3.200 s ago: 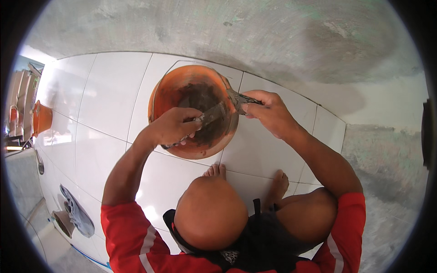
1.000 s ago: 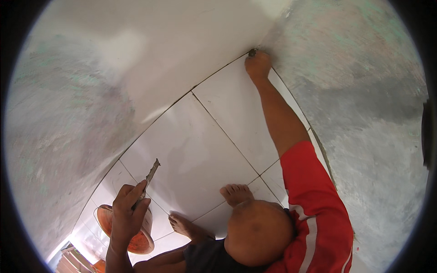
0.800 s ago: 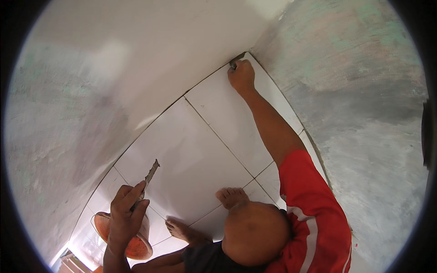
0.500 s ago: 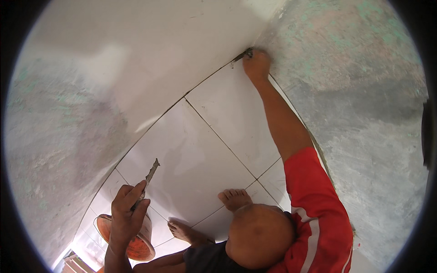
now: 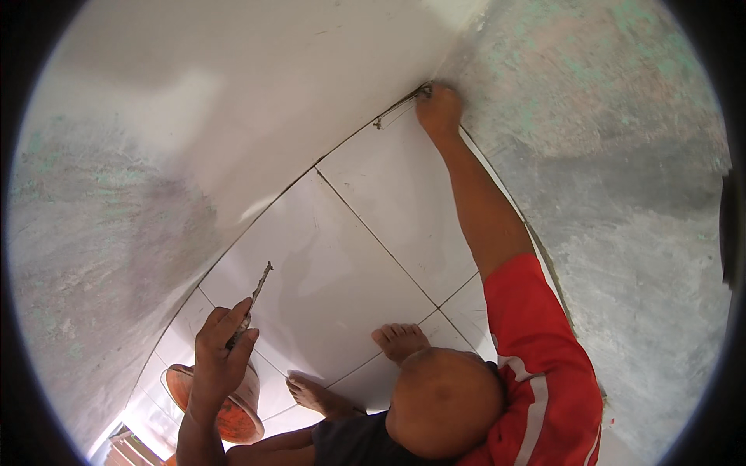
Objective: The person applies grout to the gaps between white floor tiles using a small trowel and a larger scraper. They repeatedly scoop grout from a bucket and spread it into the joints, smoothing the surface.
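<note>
My left hand (image 5: 221, 353) is closed around a narrow scraper (image 5: 260, 289) with rough grey residue on its blade. It is raised above the floor tiles, its tip pointing up and away. At the far corner my right hand (image 5: 440, 110) presses low against the joint between floor and wall, fingers curled. Dark wet paste (image 5: 424, 90) shows at its fingertips; whatever else they grip is hidden. A dark strip of paste runs left from these fingers along the joint. Beside it a small grey crumb (image 5: 378, 123) lies on the white tile (image 5: 388, 182).
An orange-stained bucket (image 5: 242, 423) stands behind my left forearm. My bare feet (image 5: 400, 340) and bent knee (image 5: 444, 404) occupy the near floor. A smooth pale wall (image 5: 272, 70) rises at the far left, a rough grey-green wall (image 5: 622, 155) at the right.
The dark strip along the joint shows longer, and the crumb lies farther left. The scraper has turned more edge-on as my left hand shifted slightly. My right hand stays at the corner.
</note>
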{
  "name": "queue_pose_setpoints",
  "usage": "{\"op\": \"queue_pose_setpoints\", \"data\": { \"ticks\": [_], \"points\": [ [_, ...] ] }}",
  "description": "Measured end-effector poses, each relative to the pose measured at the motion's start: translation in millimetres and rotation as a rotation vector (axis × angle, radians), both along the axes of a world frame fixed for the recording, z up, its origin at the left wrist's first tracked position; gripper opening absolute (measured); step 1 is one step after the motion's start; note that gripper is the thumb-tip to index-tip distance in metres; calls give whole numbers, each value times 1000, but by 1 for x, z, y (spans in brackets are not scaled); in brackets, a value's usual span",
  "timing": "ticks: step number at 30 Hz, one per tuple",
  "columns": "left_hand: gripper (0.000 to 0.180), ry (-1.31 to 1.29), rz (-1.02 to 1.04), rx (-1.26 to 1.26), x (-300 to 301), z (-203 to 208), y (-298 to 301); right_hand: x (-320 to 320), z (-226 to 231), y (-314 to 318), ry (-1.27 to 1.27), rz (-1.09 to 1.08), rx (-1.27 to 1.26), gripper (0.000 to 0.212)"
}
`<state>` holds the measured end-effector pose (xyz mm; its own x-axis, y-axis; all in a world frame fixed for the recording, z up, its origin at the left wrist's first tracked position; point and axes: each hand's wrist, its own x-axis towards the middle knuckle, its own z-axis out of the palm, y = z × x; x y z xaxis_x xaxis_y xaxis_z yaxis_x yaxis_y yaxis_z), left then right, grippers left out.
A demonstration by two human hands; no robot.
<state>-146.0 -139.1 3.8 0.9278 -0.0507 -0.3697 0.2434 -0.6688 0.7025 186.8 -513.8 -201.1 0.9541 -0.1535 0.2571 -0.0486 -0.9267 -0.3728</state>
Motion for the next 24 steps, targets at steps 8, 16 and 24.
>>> {"op": "queue_pose_setpoints", "data": {
  "ticks": [8,16,24],
  "points": [
    [38,61,54,-93,13,-19,-11,-95,-23,118,46,391,188,15],
    [37,265,305,-240,4,-23,-5,-45,4,43,-27,-41,-53,21],
    [34,402,439,-361,8,-13,-8,-164,9,131,341,575,662,26]
  ]
}}
